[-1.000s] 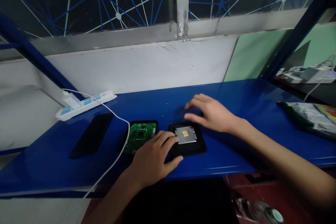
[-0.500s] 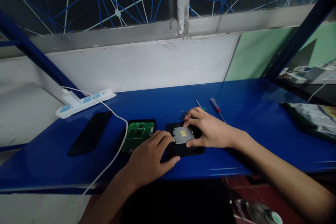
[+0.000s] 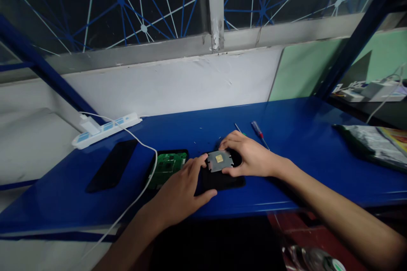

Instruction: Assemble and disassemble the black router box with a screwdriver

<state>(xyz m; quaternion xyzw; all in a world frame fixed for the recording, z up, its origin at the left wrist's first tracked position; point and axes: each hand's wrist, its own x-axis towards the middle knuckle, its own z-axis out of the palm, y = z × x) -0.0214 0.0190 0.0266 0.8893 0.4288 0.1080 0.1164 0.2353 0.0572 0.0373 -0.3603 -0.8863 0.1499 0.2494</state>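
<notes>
A thin silver metal plate with a yellowish square pad in its middle is tilted over a black plastic casing half. My right hand pinches its right side, thumb at the near edge and fingers at the far edge. With a fingertip, my left hand touches the plate's left corner; its thumb is stretched out apart near the casing's front edge. Beside my left hand lies another black casing with a green circuit board, partly hidden by the hand and a white cable.
Two screwdrivers lie beyond my right hand, one with a clear and red handle. At the left are a black flat panel, a white power strip and the white cable. A silvery bag lies right. Tiny parts dot the blue table.
The plate has lifted and tilted slightly above the black casing, moving away from me, with my right hand holding it. My left fingertips have shifted up along its left edge. The view has moved slightly.
</notes>
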